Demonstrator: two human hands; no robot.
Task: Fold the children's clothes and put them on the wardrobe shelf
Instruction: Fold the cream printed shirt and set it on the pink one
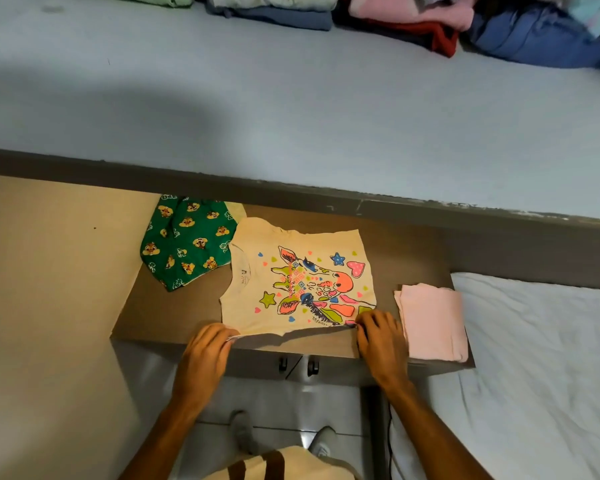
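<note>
A cream children's t-shirt with a bright giraffe print lies spread on a brown cabinet top, its neck toward the left. My left hand pinches the shirt's near edge at the left corner. My right hand pinches the same edge at the right corner, and the edge is lifted slightly off the surface. A green cartoon-print garment lies crumpled to the left, partly under the shirt. A folded pink garment rests to the right on the cabinet top.
A pale blue shelf surface stretches beyond the cabinet, with folded clothes stacked along its far edge. A bed with a white sheet is at the right. Cabinet door handles sit below the top; my feet stand on the tiled floor.
</note>
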